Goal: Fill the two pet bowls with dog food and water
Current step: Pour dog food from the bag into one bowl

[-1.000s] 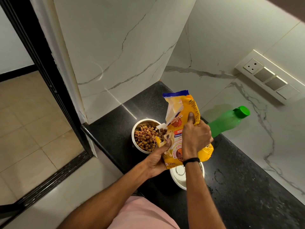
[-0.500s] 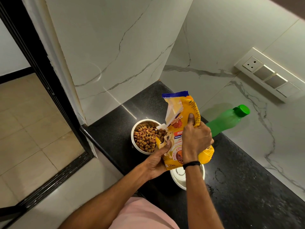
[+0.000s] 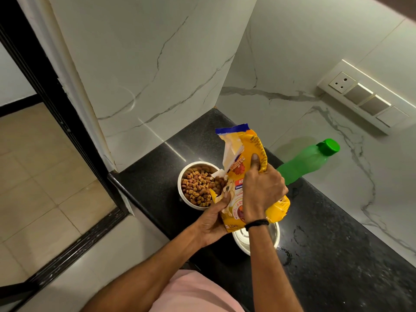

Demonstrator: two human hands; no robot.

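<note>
food bag (image 3: 247, 176): yellow, torn open, tilted over the far bowl
far bowl (image 3: 199, 184): steel, full of kibble
near bowl (image 3: 256, 239): steel, partly hidden
bottle (image 3: 308, 161): green, capped

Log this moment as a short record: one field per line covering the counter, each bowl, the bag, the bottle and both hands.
surface: black counter against marble walls
food bowl: holds kibble, nearly full
second bowl: nearer the person, partly hidden by the bag; no kibble in the part that shows
bag: yellow dog food bag, torn mouth at the food bowl
left hand: grips the bag's lower edge
right hand: grips the bag's middle
bottle: green, capped, untouched
</note>
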